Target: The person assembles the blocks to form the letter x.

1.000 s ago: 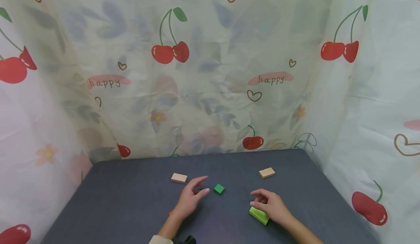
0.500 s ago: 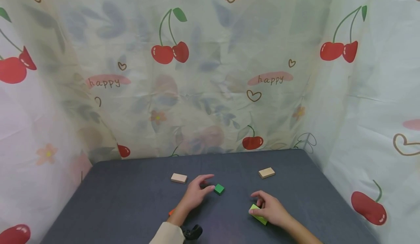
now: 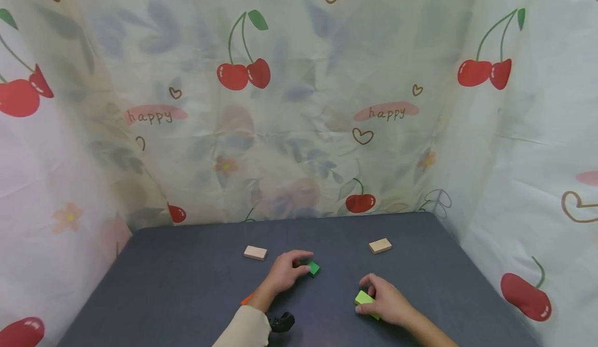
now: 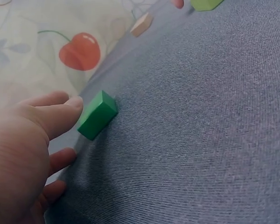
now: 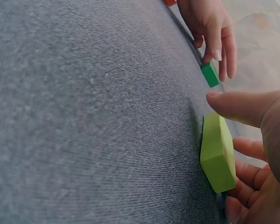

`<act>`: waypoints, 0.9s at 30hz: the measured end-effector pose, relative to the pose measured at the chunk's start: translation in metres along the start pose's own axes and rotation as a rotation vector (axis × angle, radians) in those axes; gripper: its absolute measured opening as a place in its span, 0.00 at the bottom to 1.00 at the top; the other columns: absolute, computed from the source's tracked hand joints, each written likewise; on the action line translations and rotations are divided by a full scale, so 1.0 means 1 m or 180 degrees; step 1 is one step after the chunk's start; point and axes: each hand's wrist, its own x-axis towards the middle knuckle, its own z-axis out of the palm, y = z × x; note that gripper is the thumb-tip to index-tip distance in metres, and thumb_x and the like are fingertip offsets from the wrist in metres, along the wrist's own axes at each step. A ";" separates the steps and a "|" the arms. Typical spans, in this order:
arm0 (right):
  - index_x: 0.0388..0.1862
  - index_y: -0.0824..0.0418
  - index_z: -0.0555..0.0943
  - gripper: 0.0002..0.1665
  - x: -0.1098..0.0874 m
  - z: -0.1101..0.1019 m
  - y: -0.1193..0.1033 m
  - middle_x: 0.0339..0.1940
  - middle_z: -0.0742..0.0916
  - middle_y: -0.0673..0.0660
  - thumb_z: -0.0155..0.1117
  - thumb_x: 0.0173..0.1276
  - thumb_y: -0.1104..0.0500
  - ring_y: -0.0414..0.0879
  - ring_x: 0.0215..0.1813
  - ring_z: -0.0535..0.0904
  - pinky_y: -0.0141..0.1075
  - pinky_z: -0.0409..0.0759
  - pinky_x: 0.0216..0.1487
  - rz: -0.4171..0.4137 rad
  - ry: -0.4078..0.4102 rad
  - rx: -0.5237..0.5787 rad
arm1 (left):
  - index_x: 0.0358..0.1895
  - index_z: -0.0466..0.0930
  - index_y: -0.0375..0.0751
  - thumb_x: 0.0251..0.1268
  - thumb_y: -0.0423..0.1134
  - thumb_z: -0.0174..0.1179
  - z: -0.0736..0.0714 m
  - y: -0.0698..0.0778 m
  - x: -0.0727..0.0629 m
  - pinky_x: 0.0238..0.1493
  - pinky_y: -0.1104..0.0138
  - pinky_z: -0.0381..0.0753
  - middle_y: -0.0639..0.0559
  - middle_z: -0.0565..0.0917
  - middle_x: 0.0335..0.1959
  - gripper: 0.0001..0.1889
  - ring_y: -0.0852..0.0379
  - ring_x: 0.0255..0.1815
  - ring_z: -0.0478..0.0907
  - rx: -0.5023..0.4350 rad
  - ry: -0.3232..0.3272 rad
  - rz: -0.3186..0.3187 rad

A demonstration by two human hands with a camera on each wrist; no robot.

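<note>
My left hand [image 3: 285, 273] is at a small green block [image 3: 314, 269], its thumb tip at the block's near edge and the fingers loosely spread beyond it. In the left wrist view the green block [image 4: 99, 116] lies on the cloth beside the thumb. My right hand [image 3: 388, 301] straddles a lime-green block [image 3: 363, 298]. The right wrist view shows the thumb apart from the lime block [image 5: 217, 151], while bent fingers lie along its far side. Part of the lime block is hidden by the hand in the head view.
Two pale wooden blocks, one at left [image 3: 255, 253] and one at right [image 3: 380, 246], lie farther back on the dark cloth-covered table [image 3: 187, 285]. An orange-red block [image 3: 247, 299] is partly hidden by the left forearm. Cherry-print curtains [image 3: 289, 144] enclose the back and sides.
My left hand has moved right to the green block. My right hand has shifted slightly, its thumb coming down along the near side of the lime block. The blocks stay in place.
</note>
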 end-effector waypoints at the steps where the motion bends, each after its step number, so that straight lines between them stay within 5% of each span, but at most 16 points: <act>1: 0.46 0.58 0.77 0.31 0.000 0.000 0.000 0.28 0.75 0.50 0.82 0.46 0.51 0.45 0.29 0.70 0.36 0.68 0.30 0.0011 -0.0016 -0.0022 | 0.59 0.81 0.47 0.66 0.39 0.63 0.001 0.000 0.000 0.41 0.61 0.73 0.50 0.82 0.50 0.18 0.60 0.36 0.73 0.0048 -0.0001 0.0034; 11: 0.49 0.60 0.77 0.32 -0.004 -0.004 0.000 0.29 0.75 0.51 0.82 0.46 0.53 0.46 0.31 0.70 0.37 0.68 0.31 0.0020 -0.0096 -0.0081 | 0.55 0.84 0.47 0.66 0.38 0.63 0.007 0.001 -0.002 0.55 0.50 0.70 0.53 0.83 0.54 0.15 0.50 0.53 0.77 0.0372 0.0126 0.0165; 27: 0.48 0.57 0.78 0.30 -0.008 -0.009 -0.005 0.29 0.75 0.52 0.82 0.47 0.55 0.47 0.30 0.69 0.40 0.67 0.30 0.0198 -0.0184 -0.0173 | 0.53 0.86 0.54 0.66 0.40 0.63 0.014 0.003 -0.004 0.48 0.54 0.68 0.56 0.85 0.50 0.14 0.52 0.46 0.73 0.0650 0.0262 -0.0091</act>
